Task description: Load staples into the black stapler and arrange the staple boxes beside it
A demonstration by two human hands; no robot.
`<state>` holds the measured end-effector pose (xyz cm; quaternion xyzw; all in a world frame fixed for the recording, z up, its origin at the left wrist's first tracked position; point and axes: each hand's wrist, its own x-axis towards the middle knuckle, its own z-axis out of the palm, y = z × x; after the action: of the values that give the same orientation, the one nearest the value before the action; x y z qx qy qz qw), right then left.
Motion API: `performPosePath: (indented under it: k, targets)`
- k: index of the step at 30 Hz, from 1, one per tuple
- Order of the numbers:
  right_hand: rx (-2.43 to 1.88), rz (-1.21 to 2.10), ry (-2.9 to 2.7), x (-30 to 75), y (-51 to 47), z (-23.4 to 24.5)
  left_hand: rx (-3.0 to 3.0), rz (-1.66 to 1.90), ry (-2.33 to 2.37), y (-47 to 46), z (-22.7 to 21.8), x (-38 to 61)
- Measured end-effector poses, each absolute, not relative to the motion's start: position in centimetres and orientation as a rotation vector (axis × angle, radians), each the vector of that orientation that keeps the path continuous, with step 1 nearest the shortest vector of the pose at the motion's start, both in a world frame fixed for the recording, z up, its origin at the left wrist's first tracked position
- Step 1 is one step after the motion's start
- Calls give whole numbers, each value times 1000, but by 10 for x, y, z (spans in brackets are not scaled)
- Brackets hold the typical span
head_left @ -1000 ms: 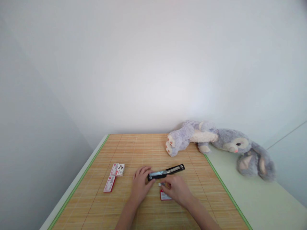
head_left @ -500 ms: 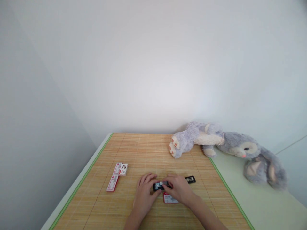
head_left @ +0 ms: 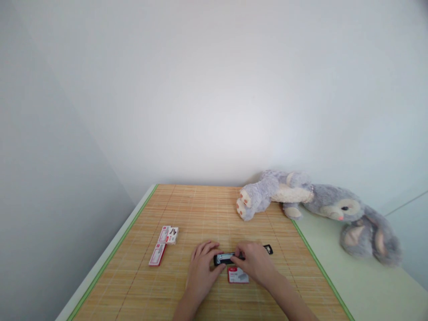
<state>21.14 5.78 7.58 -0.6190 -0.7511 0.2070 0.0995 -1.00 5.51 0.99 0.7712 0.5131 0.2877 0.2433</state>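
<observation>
A black stapler (head_left: 225, 258) lies opened flat on the bamboo mat (head_left: 200, 209), its metal channel facing up. My left hand (head_left: 202, 269) rests against the stapler's left end, fingers curled around it. My right hand (head_left: 254, 263) covers the stapler's middle, its fingertips pinched over the channel; what they hold is too small to make out. The stapler's far end (head_left: 268, 248) sticks out to the right of that hand. A small red and white staple box (head_left: 238, 275) lies open just below the stapler, between my hands.
Two more staple boxes (head_left: 169, 235) and a red one (head_left: 157, 254) lie on the mat to the left. A grey plush rabbit (head_left: 317, 205) sprawls at the back right, half on the pale green tabletop (head_left: 351, 285). White walls close in behind and left.
My right hand moved from beside the staple box up onto the stapler's channel. The stapler sits more level under both hands, and the view shifted slightly.
</observation>
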Motion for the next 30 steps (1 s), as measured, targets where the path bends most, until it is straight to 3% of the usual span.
performPosePath:
  k: [8, 15, 18, 25, 30]
  targets:
    - [-1691, 842, -2088, 197, 29, 65, 2108, 783, 1404, 55, 9, -10]
    - [-1654, 1194, -1138, 253, -9, 7, 2113, 770, 1411, 56, 9, -10]
    - [-1559, 1281, -879, 278, -5, 10, 2117, 770, 1415, 56, 9, -10]
    - [-1356, 1107, -1597, 258, 45, 72, 2137, 768, 1386, 53, 11, -11]
    - [-1380, 813, -2095, 208, 57, 83, 2124, 793, 1388, 52, 11, -10]
